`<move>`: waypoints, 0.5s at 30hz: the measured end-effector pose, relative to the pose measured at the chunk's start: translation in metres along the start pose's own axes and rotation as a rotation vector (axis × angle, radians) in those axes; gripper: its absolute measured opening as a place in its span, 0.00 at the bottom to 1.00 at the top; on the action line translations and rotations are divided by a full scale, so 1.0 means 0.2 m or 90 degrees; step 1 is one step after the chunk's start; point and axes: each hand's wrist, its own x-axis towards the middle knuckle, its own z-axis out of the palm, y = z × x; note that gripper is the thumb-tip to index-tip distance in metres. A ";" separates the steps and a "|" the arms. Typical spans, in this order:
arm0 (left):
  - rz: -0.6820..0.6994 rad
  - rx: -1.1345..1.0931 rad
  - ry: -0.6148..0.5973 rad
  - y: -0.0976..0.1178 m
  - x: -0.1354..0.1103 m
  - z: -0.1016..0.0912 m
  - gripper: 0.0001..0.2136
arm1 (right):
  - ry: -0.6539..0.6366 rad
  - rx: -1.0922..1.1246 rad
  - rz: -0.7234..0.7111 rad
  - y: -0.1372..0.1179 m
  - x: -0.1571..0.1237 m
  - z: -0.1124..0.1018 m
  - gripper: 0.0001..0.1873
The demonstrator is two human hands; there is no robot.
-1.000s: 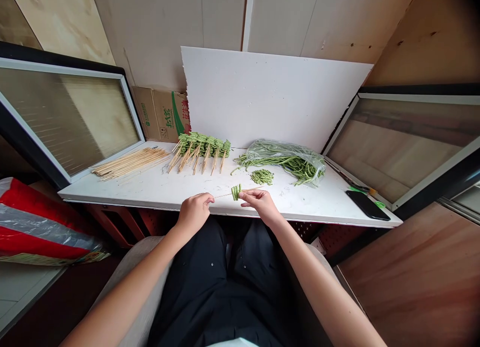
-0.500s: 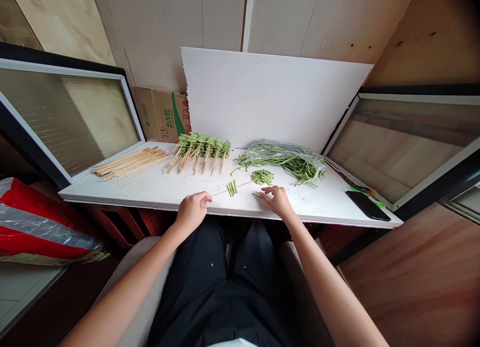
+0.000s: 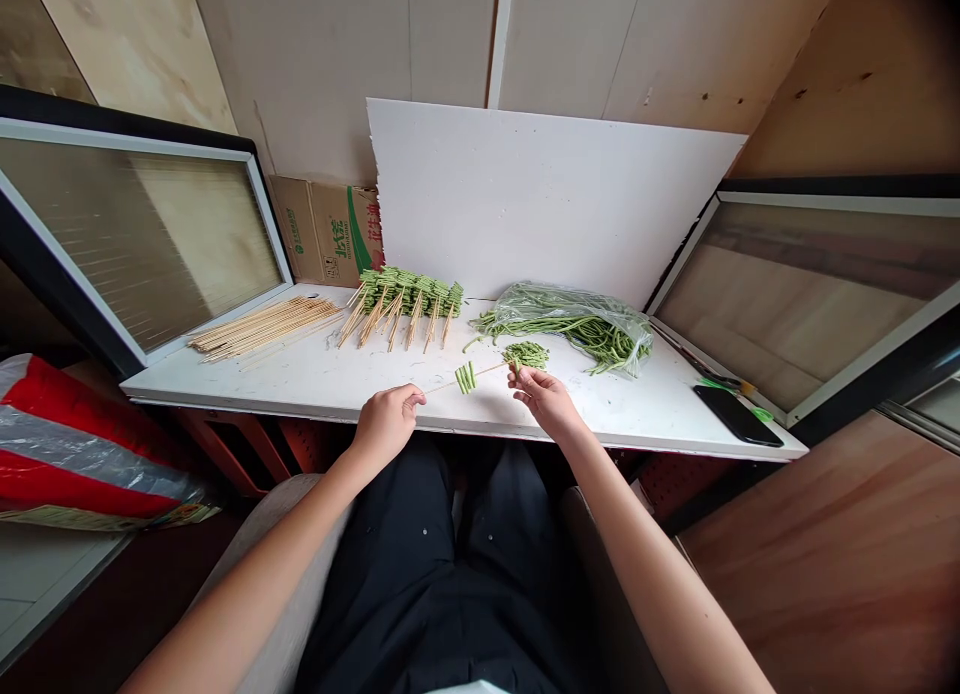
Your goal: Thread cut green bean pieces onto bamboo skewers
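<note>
Skewers [image 3: 412, 299] filled with cut beans lay stacked on the counter [image 3: 300, 379] while our left grip [image 3: 388, 417] pinched one partly loaded stick [image 3: 493, 370] by its end, and our right grip [image 3: 546, 397] clasped a bean piece [image 3: 514, 372] near its other tip. We judged this stick unfinished; a small heap of cut pieces [image 3: 527, 353], long beans [image 3: 609, 342] in a clear bag [image 3: 636, 321] and a sheaf of bare sticks [image 3: 262, 326] remained.

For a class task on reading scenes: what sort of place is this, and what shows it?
Probably a food-prep corner, perhaps a snack stall's: the white counter holds stacked bean skewers and loose bamboo sticks, and the left hand grips a stick threaded with bean pieces.
</note>
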 end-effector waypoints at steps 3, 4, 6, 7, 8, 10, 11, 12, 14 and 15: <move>0.000 0.001 -0.002 0.01 0.00 0.00 0.14 | -0.038 0.071 0.023 -0.04 -0.03 0.03 0.25; -0.001 0.003 -0.003 0.01 0.00 0.00 0.14 | -0.045 0.079 0.025 -0.04 -0.03 0.04 0.26; -0.003 0.010 -0.008 0.02 -0.01 0.00 0.14 | -0.058 0.084 0.026 -0.05 -0.04 0.05 0.26; -0.004 0.014 -0.010 0.02 -0.01 0.00 0.14 | -0.063 0.084 0.026 -0.05 -0.04 0.05 0.26; -0.004 0.017 -0.012 0.02 -0.01 0.00 0.14 | -0.067 0.085 0.026 -0.05 -0.04 0.06 0.26; -0.004 0.023 -0.016 0.02 0.00 0.00 0.13 | -0.069 0.088 0.026 -0.05 -0.05 0.06 0.25; -0.004 0.024 -0.017 0.02 0.00 0.00 0.14 | -0.069 0.089 0.027 -0.05 -0.05 0.06 0.25; -0.004 0.025 -0.017 0.02 0.00 0.00 0.14 | -0.069 0.089 0.028 -0.05 -0.05 0.06 0.25; -0.004 0.028 -0.017 0.02 0.00 0.00 0.14 | -0.067 0.090 0.032 -0.06 -0.05 0.07 0.25; -0.002 0.030 -0.016 0.01 0.00 0.00 0.14 | -0.065 0.090 0.035 -0.06 -0.05 0.07 0.25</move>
